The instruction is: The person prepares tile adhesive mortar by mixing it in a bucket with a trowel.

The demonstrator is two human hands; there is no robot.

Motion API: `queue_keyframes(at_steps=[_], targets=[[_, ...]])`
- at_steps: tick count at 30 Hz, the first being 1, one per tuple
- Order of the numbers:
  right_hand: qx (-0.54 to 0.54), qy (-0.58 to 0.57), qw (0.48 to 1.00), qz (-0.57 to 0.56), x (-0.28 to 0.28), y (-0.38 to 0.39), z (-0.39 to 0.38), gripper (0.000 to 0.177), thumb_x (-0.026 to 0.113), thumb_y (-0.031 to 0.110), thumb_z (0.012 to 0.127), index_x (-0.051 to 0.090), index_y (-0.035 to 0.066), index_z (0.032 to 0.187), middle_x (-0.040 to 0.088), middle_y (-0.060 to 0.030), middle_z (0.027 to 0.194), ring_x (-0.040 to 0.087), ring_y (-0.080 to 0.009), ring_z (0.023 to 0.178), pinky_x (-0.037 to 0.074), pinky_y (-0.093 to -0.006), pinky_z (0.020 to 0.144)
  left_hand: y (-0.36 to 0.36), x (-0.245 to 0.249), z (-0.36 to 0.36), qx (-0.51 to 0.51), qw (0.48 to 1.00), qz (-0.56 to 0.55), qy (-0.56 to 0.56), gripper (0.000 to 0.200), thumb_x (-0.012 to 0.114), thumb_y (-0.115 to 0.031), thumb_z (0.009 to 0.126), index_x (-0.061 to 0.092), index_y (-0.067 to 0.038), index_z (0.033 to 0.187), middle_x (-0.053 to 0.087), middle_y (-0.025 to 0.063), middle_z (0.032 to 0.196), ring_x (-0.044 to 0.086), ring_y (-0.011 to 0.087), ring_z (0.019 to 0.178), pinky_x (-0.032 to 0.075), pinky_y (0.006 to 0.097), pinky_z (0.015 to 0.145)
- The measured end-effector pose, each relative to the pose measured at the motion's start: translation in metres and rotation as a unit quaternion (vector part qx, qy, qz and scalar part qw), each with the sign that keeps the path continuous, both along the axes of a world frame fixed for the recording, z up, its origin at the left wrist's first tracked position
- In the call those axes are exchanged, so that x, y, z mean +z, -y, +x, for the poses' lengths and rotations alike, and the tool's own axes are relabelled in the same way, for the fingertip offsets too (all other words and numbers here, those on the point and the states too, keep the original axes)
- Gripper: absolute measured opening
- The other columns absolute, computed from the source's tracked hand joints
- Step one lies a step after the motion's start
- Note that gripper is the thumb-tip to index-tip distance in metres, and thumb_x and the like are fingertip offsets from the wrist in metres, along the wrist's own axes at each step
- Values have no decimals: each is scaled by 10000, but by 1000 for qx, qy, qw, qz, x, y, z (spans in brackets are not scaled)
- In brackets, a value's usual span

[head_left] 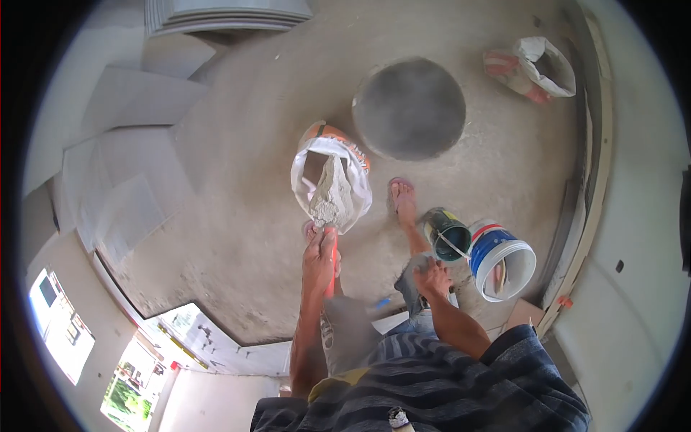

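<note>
My left hand (318, 263) is wrapped round the red handle (331, 270) of a trowel. Its pointed blade carries a heap of pale grey powdery material (331, 198) and is over the mouth of an open white and orange sack (296, 180). My right hand (432, 277) rests on my bent knee, fingers apart, holding nothing. Close by it are a dark green bucket (450, 240) and a white and blue bucket (494, 245) with what look like tool handles inside.
A round dark grey patch (410, 108) marks the floor beyond the sack. Another open sack (551, 68) stands at the far right. Large flat boards (129, 180) lie on the left, and a stack of panels (227, 13) is at the top. Walls run along both sides.
</note>
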State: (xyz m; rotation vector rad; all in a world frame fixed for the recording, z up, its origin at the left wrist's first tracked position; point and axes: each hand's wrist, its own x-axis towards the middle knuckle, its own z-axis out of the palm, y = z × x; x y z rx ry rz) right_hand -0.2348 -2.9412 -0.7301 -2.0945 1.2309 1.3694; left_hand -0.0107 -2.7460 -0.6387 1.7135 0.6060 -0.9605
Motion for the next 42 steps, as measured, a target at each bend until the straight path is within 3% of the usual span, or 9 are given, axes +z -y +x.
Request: queue_keyframes(at_steps=[8,14,22,26,28,31,35,40,42], targets=[[-11,9,1000,-16,-7,21,0,638,572,509,737,462,190,1279,454,-85,1307,411,-301,1225,345,-573,934,83,-8,37,-50,998,-13,-32,386,449,-385,929,545,-13,887,464,30,533,454,121,403,374,276,378],[-70,18,997,24,2,42,2,621,567,497,751,462,189,1279,434,-86,1320,399,-298,1229,345,-561,942,153,-86,88,-137,986,-23,-89,404,468,-409,917,515,-21,814,500,52,567,486,152,424,394,292,381],[-107,43,993,12,-13,51,-31,600,582,452,767,458,176,1285,428,-106,1309,399,-321,1218,353,-558,939,218,-242,147,-161,955,-37,-245,235,489,-252,894,502,-28,826,507,80,634,475,179,454,414,314,398],[-123,46,991,29,9,55,-16,597,575,447,777,455,167,1290,434,-115,1309,402,-327,1216,363,-551,937,222,-193,152,-199,936,-6,-292,187,437,-224,934,478,-45,898,477,46,646,447,144,487,393,308,416],[-137,33,989,36,22,58,3,593,572,447,780,456,163,1287,442,-117,1302,405,-330,1214,371,-548,931,200,-163,144,-234,952,-17,-195,239,516,-262,887,489,-41,798,496,71,621,468,174,447,388,302,387],[-142,20,988,65,38,63,17,586,572,447,781,462,160,1280,451,-118,1289,408,-331,1211,384,-545,920,178,-53,127,-181,955,-34,-235,275,521,-291,898,513,-35,799,495,57,613,460,158,453,387,294,409],[-129,27,989,61,32,45,12,583,576,450,779,468,158,1272,454,-117,1282,409,-333,1209,400,-544,903,104,18,81,-47,973,-82,-212,316,540,-338,885,498,-25,872,494,50,614,465,157,451,389,283,418],[-58,29,998,25,13,20,-4,584,583,461,775,478,160,1265,452,-110,1285,420,-332,1200,410,-553,885,27,46,24,80,974,-70,-198,313,541,-349,882,499,-43,937,495,40,637,486,154,468,409,278,426],[-27,11,998,54,17,18,1,589,582,469,775,478,165,1268,449,-101,1291,424,-329,1198,409,-558,885,-1,22,1,125,970,-84,-189,266,523,-304,879,508,-50,955,523,53,676,508,148,499,437,286,457]])
